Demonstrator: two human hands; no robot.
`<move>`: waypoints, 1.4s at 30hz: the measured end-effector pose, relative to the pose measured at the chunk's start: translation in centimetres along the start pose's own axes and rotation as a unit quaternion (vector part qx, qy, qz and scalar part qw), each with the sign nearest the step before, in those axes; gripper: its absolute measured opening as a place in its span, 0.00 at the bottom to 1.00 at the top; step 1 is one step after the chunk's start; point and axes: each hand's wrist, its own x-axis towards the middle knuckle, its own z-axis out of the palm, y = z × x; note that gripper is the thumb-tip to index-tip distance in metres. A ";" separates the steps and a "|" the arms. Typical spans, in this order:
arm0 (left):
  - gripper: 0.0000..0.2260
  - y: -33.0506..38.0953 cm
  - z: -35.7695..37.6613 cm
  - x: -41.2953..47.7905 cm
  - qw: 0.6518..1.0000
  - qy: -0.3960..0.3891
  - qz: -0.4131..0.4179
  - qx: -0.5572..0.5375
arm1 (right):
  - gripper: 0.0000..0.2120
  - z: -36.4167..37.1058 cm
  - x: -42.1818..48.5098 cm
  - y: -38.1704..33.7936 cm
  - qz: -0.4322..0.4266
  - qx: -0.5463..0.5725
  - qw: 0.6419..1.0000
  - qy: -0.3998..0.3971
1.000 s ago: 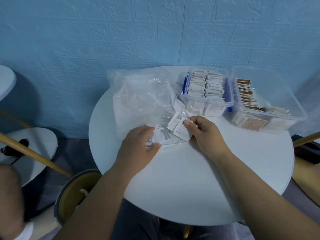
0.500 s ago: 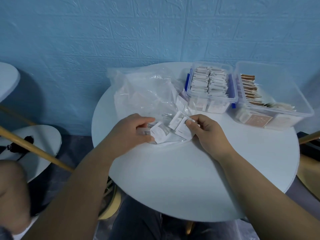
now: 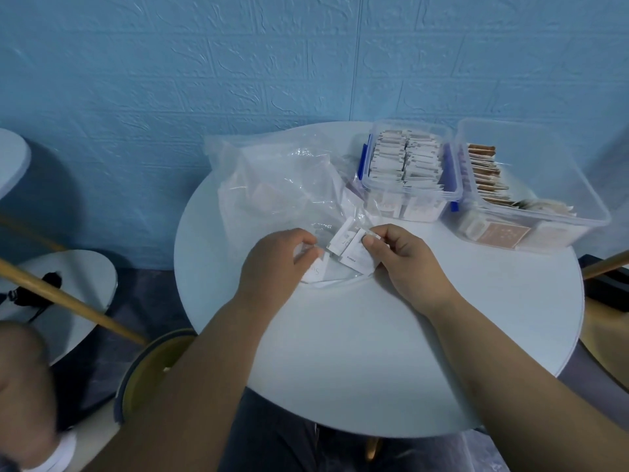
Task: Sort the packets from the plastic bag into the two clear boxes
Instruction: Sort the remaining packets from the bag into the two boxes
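Since half a second ago the left grip (image 3: 272,264) has slid rightward toward the right grip (image 3: 405,260), so the two now sit just beside each other at the mouth of the crinkled clear plastic bag (image 3: 279,185). Left grip fingers curl over a flat white lettered packet (image 3: 315,272) lying on the bag's film. Right grip pinches a glossy square packet (image 3: 354,258) between thumb and forefinger, with another white packet (image 3: 342,240) just beside it. Behind them on the round, smooth pale desk (image 3: 374,352) stands a small clear box (image 3: 408,194) with blue clips, packed with upright white packets (image 3: 405,161). Beside it to the right is a larger clear box (image 3: 544,158) holding brown-edged packets (image 3: 483,168).
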 end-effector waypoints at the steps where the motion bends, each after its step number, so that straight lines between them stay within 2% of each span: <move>1: 0.11 0.0 0.0 0.0 1.000 -0.017 0.003 0.027 | 0.06 0.0 0.0 0.0 -0.002 -0.002 1.000 0.000; 4: 0.19 0.1 -0.1 -0.3 0.996 -0.054 -0.007 0.073 | 0.07 0.0 0.0 0.1 -0.006 -0.013 1.000 0.000; 7: 0.20 0.1 -0.2 -0.6 0.996 -0.043 -0.029 0.067 | 0.07 0.1 0.0 0.1 -0.013 -0.021 1.000 0.001; 16: 0.25 0.0 -0.5 -0.9 0.990 -0.056 -0.077 -0.103 | 0.06 0.0 -0.1 0.1 -0.025 -0.026 0.999 -0.008; 18: 0.23 -0.1 -0.6 -0.8 0.986 -0.072 -0.084 -0.127 | 0.06 0.0 -0.1 0.0 -0.028 -0.028 0.999 -0.009; 22: 0.11 0.0 -1.0 -0.6 0.978 -0.104 -0.095 -0.152 | 0.06 0.0 -0.1 0.0 -0.027 -0.029 0.999 -0.009; 25: 0.07 0.3 -1.2 -0.6 0.980 -0.088 -0.092 -0.152 | 0.06 0.0 -0.1 0.0 -0.016 0.001 1.000 -0.008; 29: 0.06 1.3 -1.0 -0.3 0.979 0.018 -0.098 -0.178 | 0.05 -0.4 0.0 -0.3 0.006 0.066 0.998 -0.020; 32: 0.05 3.0 -0.4 0.1 0.966 0.064 -0.095 -0.230 | 0.05 -0.9 0.2 -1.0 -0.015 0.030 0.999 -0.031; 37: 0.03 5.9 1.5 0.9 0.955 0.007 -0.063 -0.289 | 0.03 -2.1 0.7 -2.4 -0.079 -0.036 0.996 0.006; 42: 0.10 7.8 2.9 3.3 0.950 -0.023 -0.037 -0.309 | 0.08 -4.9 2.0 -3.0 -0.085 -0.100 0.988 0.079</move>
